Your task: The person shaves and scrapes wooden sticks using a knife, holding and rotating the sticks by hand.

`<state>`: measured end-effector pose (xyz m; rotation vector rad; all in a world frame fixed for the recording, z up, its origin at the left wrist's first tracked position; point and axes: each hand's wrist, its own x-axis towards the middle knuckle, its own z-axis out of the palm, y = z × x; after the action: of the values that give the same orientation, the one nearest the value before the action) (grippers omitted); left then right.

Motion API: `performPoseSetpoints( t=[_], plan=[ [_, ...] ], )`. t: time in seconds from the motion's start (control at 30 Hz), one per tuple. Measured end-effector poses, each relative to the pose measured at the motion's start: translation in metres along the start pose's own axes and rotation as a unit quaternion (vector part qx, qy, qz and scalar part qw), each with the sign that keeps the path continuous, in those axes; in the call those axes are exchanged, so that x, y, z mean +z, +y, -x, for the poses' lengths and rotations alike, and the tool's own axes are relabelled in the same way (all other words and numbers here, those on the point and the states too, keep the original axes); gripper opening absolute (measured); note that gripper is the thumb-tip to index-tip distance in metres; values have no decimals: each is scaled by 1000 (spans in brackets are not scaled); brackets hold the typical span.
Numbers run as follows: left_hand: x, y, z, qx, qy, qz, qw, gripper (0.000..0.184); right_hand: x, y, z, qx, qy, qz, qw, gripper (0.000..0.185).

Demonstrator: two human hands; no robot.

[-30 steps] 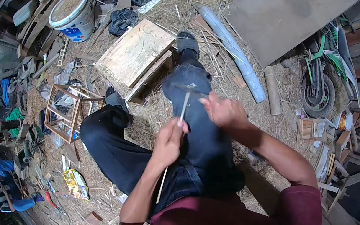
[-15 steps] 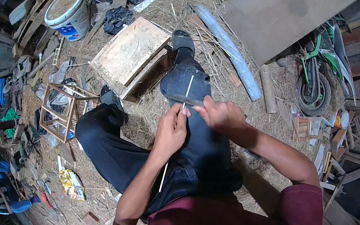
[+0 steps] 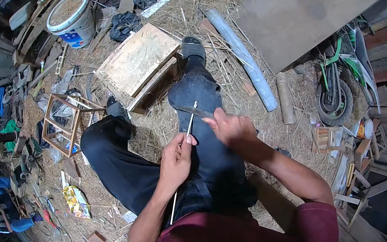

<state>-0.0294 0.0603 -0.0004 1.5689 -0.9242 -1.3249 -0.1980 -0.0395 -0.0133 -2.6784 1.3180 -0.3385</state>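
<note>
White stick in left hand, dark blade in right hand

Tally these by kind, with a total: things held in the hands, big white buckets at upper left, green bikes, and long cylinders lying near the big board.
Held: 2 (thin pale stick, blade)
Buckets: 1 (big white bucket)
Bikes: 1 (green bike)
Cylinders: 2 (bluish roll, brown cylinder)
Total: 6
</note>
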Motion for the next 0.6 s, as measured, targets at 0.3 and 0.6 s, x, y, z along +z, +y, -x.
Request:
performPoseSetpoints(
  t=[0.3, 0.6],
  plan=[
    [-30, 34, 53, -52, 20, 53, 997, 21, -6, 15, -18, 134, -65, -91, 985, 37],
    [0, 7, -51, 101, 26, -72, 992, 21, -28, -2, -9, 70, -123, -119, 983, 44]
  ],
)
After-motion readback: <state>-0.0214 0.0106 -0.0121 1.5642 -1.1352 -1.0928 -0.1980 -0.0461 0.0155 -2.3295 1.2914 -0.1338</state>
